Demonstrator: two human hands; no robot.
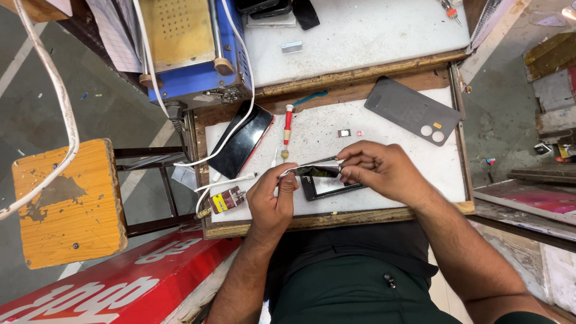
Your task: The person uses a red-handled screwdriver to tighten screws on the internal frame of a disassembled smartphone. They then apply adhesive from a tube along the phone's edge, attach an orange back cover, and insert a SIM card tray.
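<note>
My left hand (273,201) and my right hand (375,171) together hold a thin flat phone panel (312,165) edge-on, just above an opened phone body (327,185) that lies on the white work mat (384,135). The left hand pinches the panel's near end with its fingertips. The right hand grips the far end, fingers curled over it and partly hiding the phone body.
A black phone (241,141) with a red edge, a red-handled screwdriver (287,129), a grey back cover (413,111), small parts (344,132), a charger plug (225,200) and a white cable lie on the mat. A blue machine (195,51) stands behind; a wooden stool (63,201) is at left.
</note>
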